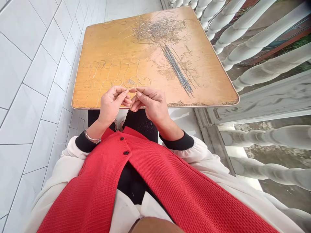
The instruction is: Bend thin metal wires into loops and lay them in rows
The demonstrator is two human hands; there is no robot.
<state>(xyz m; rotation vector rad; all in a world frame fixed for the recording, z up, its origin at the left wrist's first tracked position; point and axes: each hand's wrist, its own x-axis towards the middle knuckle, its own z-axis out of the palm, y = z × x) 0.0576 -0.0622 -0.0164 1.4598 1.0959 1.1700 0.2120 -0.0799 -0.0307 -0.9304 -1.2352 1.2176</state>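
Observation:
My left hand [113, 103] and my right hand [150, 102] meet at the near edge of a worn wooden table [109, 42]. Both have their fingers curled and pinched together on a thin piece of wire [132, 90] held between the fingertips. Just beyond my fingers, two rows of bent wire loops with stems [114, 72] lie on the table. Farther back lies a bundle of straight wires [177, 69], and behind it a tangled heap of wire [159, 30].
A white stone balustrade [255, 45] runs along the right of the table. White floor tiles [31, 81] lie to the left. My red vest and pale sleeves fill the bottom of the view, with a bracelet [91, 138] on my left wrist.

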